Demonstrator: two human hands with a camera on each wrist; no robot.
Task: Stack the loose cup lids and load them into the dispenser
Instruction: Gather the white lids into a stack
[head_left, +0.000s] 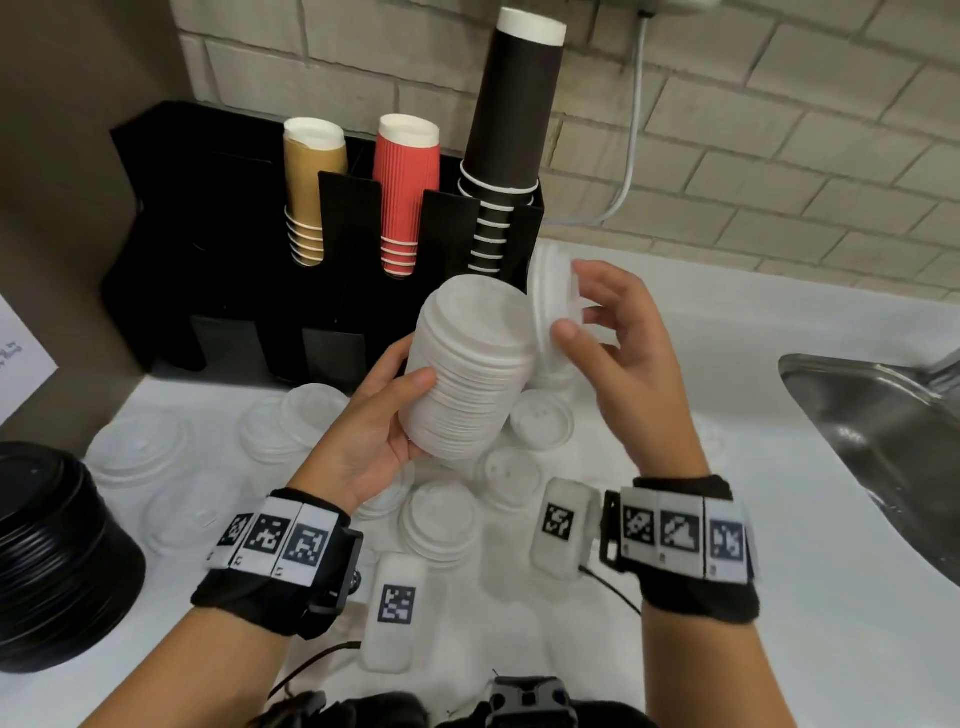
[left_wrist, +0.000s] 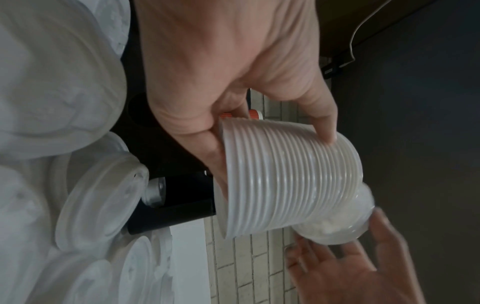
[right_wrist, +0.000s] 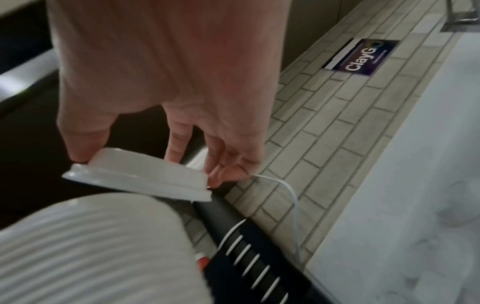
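Note:
My left hand (head_left: 379, 410) grips a tall stack of white lids (head_left: 470, 371) above the counter, thumb on its side, tilted toward the dispenser. In the left wrist view the lid stack (left_wrist: 291, 181) shows ribbed rims, held by thumb and fingers. My right hand (head_left: 597, 322) pinches a single white lid (head_left: 550, 306) on edge, just right of the stack's top. From the right wrist view that single lid (right_wrist: 140, 174) hovers close over the stack (right_wrist: 91, 246). Several loose white lids (head_left: 441, 519) lie on the counter below. The black dispenser (head_left: 218, 260) stands behind.
Brown, red and black cup stacks (head_left: 410, 192) stand in the dispenser slots. A pile of black lids (head_left: 52, 551) sits at the left front. A steel sink (head_left: 883, 431) lies to the right. A white cable (head_left: 631, 150) hangs down the tiled wall.

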